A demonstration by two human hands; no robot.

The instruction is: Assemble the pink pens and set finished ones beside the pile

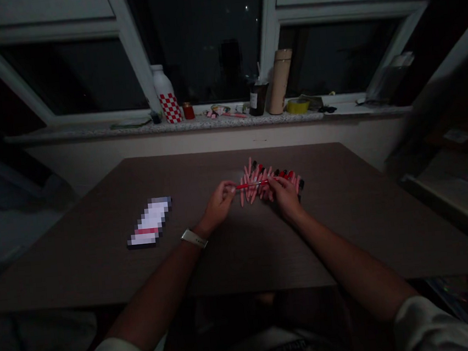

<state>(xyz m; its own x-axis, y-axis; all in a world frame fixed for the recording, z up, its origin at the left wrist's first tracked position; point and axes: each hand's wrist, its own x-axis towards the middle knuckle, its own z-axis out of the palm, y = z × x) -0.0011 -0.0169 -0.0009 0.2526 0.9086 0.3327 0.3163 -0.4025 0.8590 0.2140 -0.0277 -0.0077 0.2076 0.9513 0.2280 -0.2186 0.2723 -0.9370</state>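
Observation:
A slim red pen (253, 184) is stretched level between my two hands, above the table. My left hand (221, 199) pinches its left end, and my right hand (284, 194) grips the right end. Just behind and below lies a loose pile of pens (250, 171), many with pink barrels, mixed with red and black parts. My right hand covers some of the pile. A pale band (194, 238) circles my left wrist. In this dim light, the pen's finer details cannot be made out.
On the brown table (98, 227), a phone (150, 222) with a blurred-out screen lies left of my hands. Along the windowsill (212, 123) stand a white bottle with red checks (166, 94), a tan flask (280, 81), a dark cup (257, 99) and a yellow item (297, 106).

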